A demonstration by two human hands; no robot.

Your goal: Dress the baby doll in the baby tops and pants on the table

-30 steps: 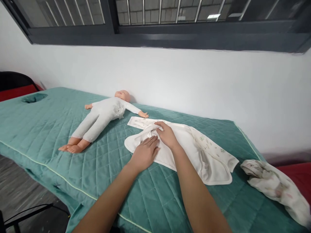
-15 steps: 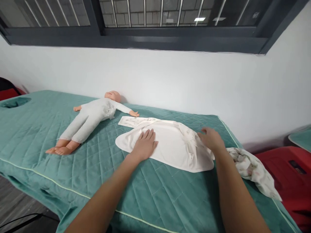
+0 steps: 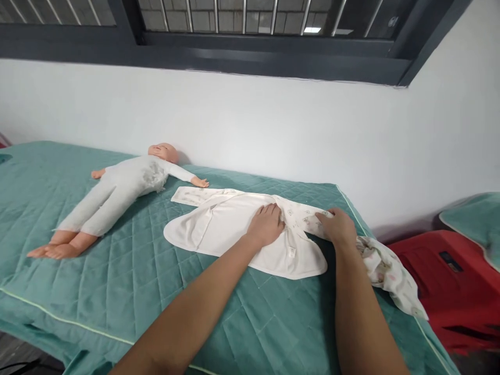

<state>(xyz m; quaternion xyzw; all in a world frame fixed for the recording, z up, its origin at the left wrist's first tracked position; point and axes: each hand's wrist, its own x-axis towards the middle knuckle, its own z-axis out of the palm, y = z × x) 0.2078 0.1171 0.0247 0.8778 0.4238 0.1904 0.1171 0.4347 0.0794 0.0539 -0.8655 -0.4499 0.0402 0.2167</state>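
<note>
Here, my left hand (image 3: 266, 226) lies flat on the white shirt (image 3: 230, 224); my right hand (image 3: 339, 227) pinches its sleeve (image 3: 305, 219) near the far right corner of the bed (image 3: 281, 317).

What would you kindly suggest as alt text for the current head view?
A person's left hand rests on a spread-open white garment, the right hand at its printed sleeve, on a green quilted cover. A doll lies left, a crumpled printed cloth right.

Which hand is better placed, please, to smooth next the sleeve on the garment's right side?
Probably the right hand: its fingers are at the outer end of that patterned sleeve, while the left hand rests on the garment's body.
</note>
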